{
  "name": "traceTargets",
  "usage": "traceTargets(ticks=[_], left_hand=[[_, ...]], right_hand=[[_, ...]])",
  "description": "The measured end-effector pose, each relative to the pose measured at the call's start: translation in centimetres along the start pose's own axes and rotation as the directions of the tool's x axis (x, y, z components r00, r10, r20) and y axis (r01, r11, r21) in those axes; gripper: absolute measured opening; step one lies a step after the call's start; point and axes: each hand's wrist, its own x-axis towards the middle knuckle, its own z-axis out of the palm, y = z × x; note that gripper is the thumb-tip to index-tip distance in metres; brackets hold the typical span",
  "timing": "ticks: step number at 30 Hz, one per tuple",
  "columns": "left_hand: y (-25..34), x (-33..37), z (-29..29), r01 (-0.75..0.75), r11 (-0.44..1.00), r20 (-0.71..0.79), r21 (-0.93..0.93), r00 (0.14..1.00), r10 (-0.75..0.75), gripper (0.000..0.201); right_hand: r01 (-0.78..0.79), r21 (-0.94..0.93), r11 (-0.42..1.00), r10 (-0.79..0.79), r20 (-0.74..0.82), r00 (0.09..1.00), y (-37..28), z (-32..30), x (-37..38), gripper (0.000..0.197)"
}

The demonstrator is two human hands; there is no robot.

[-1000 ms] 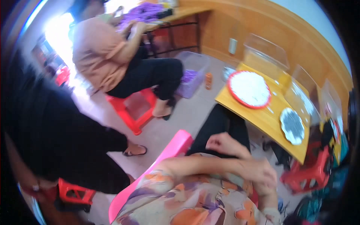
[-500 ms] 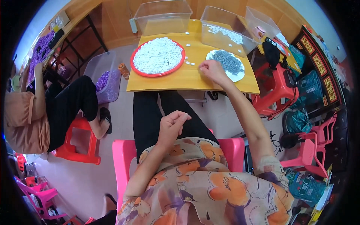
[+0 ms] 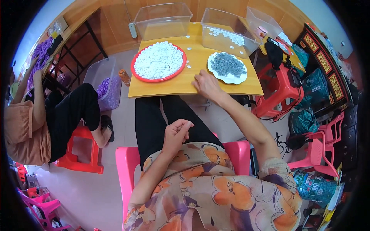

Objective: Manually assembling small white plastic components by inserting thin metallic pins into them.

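Note:
My right hand (image 3: 208, 85) rests low over the yellow table (image 3: 165, 89) near its front edge. Its fingers curl down to the tabletop, and anything under them is hidden. To its left stands a round red tray (image 3: 182, 72) heaped with small white plastic pieces (image 3: 158, 60). A white scalloped plate (image 3: 236, 79) with a pile of small grey metal pieces, perhaps screws (image 3: 228, 64), lies to its right. Over my lap, my left hand (image 3: 176, 135) is closed, thumb pressed against the curled fingers. Whatever it may hold does not show.
Loose white pieces (image 3: 189, 49) dot the table between tray and plate. Clear plastic bins (image 3: 163, 23) line the back, one holding scattered white pieces (image 3: 227, 36). At left, a person (image 3: 29, 127) handles purple strands (image 3: 40, 54). Red stools (image 3: 279, 90) and bags stand at right.
My right hand has moved left and toward me, away from the plate's edge. Fewer loose white pieces show beside the red tray. My left hand stays closed over my lap.

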Motion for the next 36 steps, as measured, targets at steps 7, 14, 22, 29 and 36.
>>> traceTargets(ticks=[7, 14, 22, 29, 36], left_hand=[[0.0, 0.2, 0.2, 0.044, 0.994, -0.038, -0.095, 0.998, -0.048, 0.015], [0.5, 0.6, 0.5, 0.030, 0.983, -0.111, -0.181, 0.992, -0.051, 0.033], [0.8, 0.3, 0.5, -0.128, 0.973, -0.211, -0.191, 0.974, 0.087, 0.021], [0.8, 0.3, 0.7, -0.098, 0.969, -0.148, -0.226, 0.987, 0.065, 0.013], [0.6, 0.4, 0.7, -0.041, 0.965, -0.085, -0.258, 0.996, 0.020, 0.010]], right_hand=[[0.243, 0.096, 0.965, -0.238, -0.065, 0.969, 0.1, -1.6, -4.3, 0.014], [-0.324, 0.774, 0.544, 0.110, 0.318, 0.942, -5.4, -5.6, -5.7, 0.015], [-0.699, 0.715, -0.033, -0.001, 0.699, 0.715, -7.0, -6.5, -7.2, 0.015], [-0.180, 0.538, 0.823, 0.211, 0.004, 0.978, 2.4, -6.4, -4.1, 0.020], [-0.166, 0.112, 0.980, 0.165, 0.019, 0.986, 10.1, -5.1, -0.7, 0.017]])
